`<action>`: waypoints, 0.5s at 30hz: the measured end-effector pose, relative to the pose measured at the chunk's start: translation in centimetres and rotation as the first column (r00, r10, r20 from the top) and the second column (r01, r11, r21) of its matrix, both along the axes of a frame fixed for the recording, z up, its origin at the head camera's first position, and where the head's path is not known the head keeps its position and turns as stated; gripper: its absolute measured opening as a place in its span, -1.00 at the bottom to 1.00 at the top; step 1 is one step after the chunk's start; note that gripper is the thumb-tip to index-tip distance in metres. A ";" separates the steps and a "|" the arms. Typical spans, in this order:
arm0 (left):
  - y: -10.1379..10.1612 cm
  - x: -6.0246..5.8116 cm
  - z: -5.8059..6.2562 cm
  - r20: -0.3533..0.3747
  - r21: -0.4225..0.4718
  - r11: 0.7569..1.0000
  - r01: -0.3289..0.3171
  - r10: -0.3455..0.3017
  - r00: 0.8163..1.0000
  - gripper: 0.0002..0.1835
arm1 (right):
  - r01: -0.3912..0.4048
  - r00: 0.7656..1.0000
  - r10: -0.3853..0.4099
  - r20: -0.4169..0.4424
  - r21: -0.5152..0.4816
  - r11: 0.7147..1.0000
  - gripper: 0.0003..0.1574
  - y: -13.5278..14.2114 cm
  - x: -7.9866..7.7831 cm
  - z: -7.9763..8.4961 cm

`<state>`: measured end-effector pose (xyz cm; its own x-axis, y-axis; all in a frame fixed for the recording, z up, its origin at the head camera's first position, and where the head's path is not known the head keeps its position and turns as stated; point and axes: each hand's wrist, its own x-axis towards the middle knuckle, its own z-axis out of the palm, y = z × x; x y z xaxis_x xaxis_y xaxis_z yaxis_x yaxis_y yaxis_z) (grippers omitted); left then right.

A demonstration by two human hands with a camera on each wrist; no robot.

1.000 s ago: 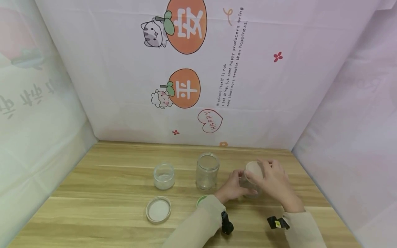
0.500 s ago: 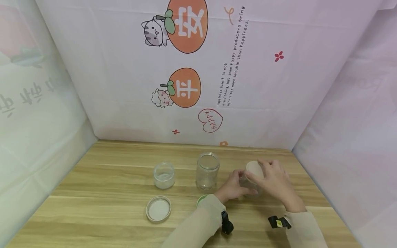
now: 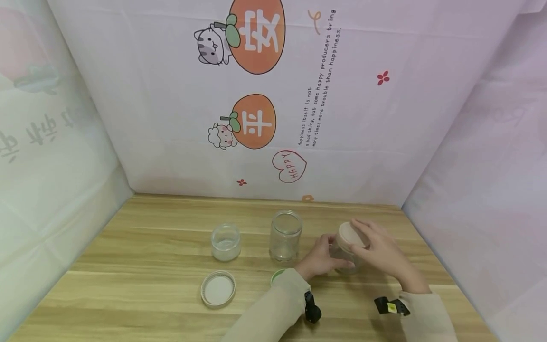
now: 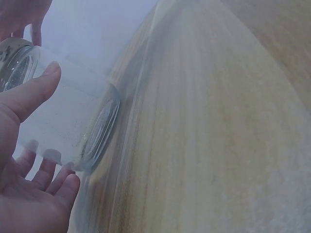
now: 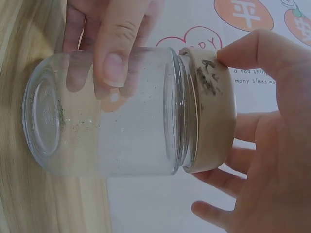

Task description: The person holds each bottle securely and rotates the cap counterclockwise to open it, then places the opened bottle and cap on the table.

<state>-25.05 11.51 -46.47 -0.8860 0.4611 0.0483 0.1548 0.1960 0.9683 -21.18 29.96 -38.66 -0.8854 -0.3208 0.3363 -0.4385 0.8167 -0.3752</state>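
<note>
A clear glass jar stands at the right of the table in the head view, a beige lid with dark smudges at its mouth. My left hand holds the jar round its body, thumb on the near side and fingers behind, as the left wrist view also shows. Over the top, my right hand grips the lid by its edge, thumb and fingers on opposite sides. Small dark specks show on the glass in the right wrist view.
Left of my hands stand a taller open jar and a short open jar. A pale lid lies with its inside up on the wooden table. A green-rimmed lid is partly hidden by my left sleeve. Printed cloth walls the back.
My right hand has turned on the lid, its wrist swinging to the right and its fingers shifting so more of the lid shows. The left hand and the jar have stayed in place.
</note>
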 end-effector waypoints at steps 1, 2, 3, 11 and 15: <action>0.0 0.0 0.0 -0.003 -0.006 1.000 -0.003 0.003 1.000 -0.13 | -0.016 1.000 0.016 0.005 -0.009 1.000 -0.20 0.1 0.0 0.0; 0.0 0.0 -0.1 -0.007 -0.013 1.000 -0.007 0.007 1.000 -0.13 | -0.029 0.999 0.029 0.013 -0.018 0.999 -0.21 0.2 0.0 -0.1; 0.0 0.0 -0.1 -0.009 -0.018 1.000 -0.009 0.009 1.000 -0.13 | -0.037 0.999 0.038 0.020 -0.025 0.999 -0.21 0.2 0.0 -0.1; 0.0 0.1 -0.1 -0.004 -0.018 1.000 -0.010 0.010 1.000 -0.14 | -0.064 0.995 0.069 0.073 -0.066 0.996 -0.17 0.4 0.0 -0.1; 0.0 0.1 -0.1 0.006 -0.016 1.000 -0.005 0.005 1.000 -0.15 | -0.048 0.994 0.053 0.091 -0.063 0.997 -0.13 0.2 0.2 0.0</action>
<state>-24.97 11.53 -46.59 -0.8886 0.4573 0.0356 0.1478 0.2120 0.9660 -20.96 30.11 -38.64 -0.8968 -0.3474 0.2740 -0.4397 0.7687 -0.4645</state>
